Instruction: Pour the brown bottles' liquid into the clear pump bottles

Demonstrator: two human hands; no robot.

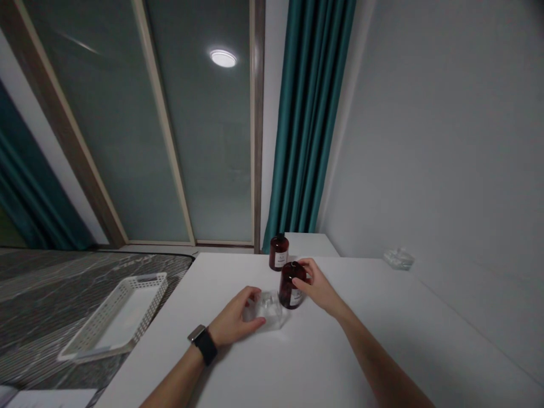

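Observation:
My right hand [317, 286] is closed round the upper part of a dark brown bottle [287, 290] with a white label. That bottle stands upright on the white table [272, 374], or just over it; I cannot tell which. Just left of it is a small clear square container [270, 311]. My left hand [238, 317], with a black-strapped watch on its wrist, grips the container's left side between thumb and fingers. Behind the held bottle stands a second brown bottle [278, 253], also labelled, with a dark top.
A clear, crumpled-looking plastic item [398, 259] lies by the wall at the table's right back. To the left, below the table's edge, a white perforated basket [142, 309] rests on a dark patterned surface. A teal curtain [304, 124] hangs behind the table.

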